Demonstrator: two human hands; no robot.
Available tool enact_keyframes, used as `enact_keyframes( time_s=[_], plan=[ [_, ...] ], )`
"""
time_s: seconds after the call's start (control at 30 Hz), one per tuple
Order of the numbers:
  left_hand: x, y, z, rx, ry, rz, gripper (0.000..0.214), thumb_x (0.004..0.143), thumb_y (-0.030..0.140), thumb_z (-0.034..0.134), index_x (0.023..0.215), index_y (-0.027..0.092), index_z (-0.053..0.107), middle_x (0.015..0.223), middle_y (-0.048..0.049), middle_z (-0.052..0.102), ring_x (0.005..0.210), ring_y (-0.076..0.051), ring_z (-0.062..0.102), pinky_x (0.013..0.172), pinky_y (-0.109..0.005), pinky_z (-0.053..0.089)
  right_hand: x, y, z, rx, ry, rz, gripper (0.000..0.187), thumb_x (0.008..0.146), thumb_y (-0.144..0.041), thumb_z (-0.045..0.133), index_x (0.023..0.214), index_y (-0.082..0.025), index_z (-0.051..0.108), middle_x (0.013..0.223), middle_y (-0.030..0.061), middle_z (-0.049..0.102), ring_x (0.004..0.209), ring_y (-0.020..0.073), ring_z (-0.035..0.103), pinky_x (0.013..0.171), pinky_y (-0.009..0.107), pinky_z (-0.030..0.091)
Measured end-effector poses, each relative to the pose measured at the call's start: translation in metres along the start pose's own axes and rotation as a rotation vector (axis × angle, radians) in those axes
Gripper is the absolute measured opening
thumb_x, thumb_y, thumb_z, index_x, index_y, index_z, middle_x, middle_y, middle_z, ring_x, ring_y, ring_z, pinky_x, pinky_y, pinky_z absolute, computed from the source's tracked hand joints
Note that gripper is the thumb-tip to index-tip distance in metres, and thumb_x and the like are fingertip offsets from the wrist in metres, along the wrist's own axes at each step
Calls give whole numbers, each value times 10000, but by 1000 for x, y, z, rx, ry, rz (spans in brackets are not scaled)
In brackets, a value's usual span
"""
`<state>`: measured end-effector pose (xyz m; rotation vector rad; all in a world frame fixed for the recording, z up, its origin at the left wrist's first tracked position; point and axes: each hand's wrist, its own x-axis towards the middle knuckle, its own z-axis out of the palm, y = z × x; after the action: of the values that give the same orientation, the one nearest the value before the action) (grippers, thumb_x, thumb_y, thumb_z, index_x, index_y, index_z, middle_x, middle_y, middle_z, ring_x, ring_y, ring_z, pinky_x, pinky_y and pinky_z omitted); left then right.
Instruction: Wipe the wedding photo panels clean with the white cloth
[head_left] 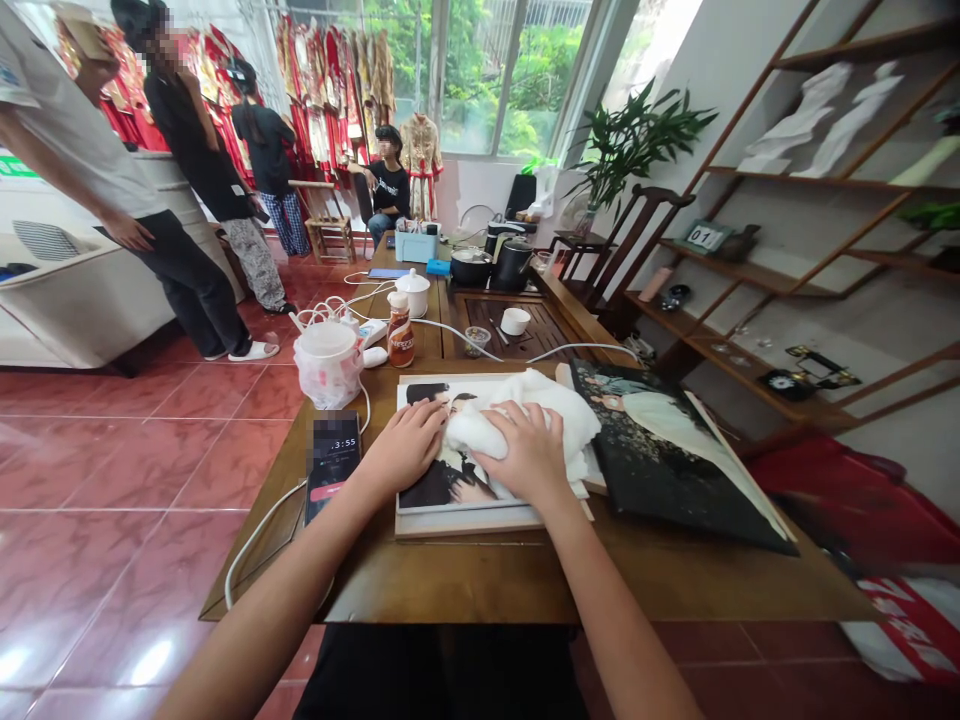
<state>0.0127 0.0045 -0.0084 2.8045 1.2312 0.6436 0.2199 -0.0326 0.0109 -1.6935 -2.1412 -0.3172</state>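
Note:
On the wooden table before me lies a framed photo print [431,485] with two people pictured on it. My left hand [407,447] rests flat on its left part, fingers stretched out. A bunched white cloth [574,415] covers much of the print's right side. My right hand [534,452] is curled over a wad of this cloth and presses it against the print; the palm side is hidden. To the right, a larger dark photo panel [645,470] lies at a slant. A phone [334,455] with its screen lit is left of my left forearm.
A bag-lined white bucket [328,360], a brown bottle [400,332], a lidded white jar [412,293] and white cables stand or run along the table's left and far parts. Beyond are a small white cup [514,320] and black pots [513,265]. Several people are farther back.

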Motion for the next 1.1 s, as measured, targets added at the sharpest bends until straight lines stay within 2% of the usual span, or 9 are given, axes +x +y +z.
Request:
enact_keyframes(
  time_s=[0.37, 0.47, 0.77, 0.87, 1.1],
  plan=[
    [6, -1, -1, 26, -8, 0, 322, 978, 236, 393, 1288, 186, 463, 1400, -104, 464, 1304, -240, 425, 1085, -409, 335, -48, -11, -21, 31, -24, 6, 438, 742, -468, 618, 1136, -276, 628, 1221, 43, 591, 1060, 317, 435, 976, 488, 215],
    [7, -1, -1, 36, -8, 0, 332, 977, 232, 389, 1300, 184, 451, 1398, -104, 466, 1302, -238, 427, 1085, -408, 334, -44, -10, -21, 13, -28, -1, 443, 734, -482, 620, 1125, -275, 633, 1202, 45, 598, 1046, 313, 444, 964, 485, 225],
    [1, 1, 0, 25, -18, 4, 372, 963, 208, 399, 1333, 183, 423, 1410, -104, 456, 1314, -228, 414, 1079, -401, 348, -1, -4, -3, 12, -30, 0, 447, 744, -482, 614, 1143, -281, 625, 1166, 55, 611, 1023, 312, 437, 937, 486, 221],
    [2, 0, 0, 28, -19, 7, 363, 962, 207, 401, 1323, 178, 432, 1412, -103, 452, 1318, -230, 408, 1080, -395, 347, -5, -7, -4, 12, -28, 7, 450, 739, -479, 618, 1141, -276, 622, 1172, 50, 609, 1034, 312, 434, 944, 487, 220],
    [6, -1, -1, 25, -2, -8, 325, 978, 237, 395, 1295, 196, 457, 1404, -99, 464, 1308, -233, 423, 1083, -414, 337, -41, -15, -21, 43, -42, -18, 461, 738, -494, 624, 1144, -275, 619, 1220, 46, 592, 1056, 314, 438, 987, 494, 200]
  ],
)
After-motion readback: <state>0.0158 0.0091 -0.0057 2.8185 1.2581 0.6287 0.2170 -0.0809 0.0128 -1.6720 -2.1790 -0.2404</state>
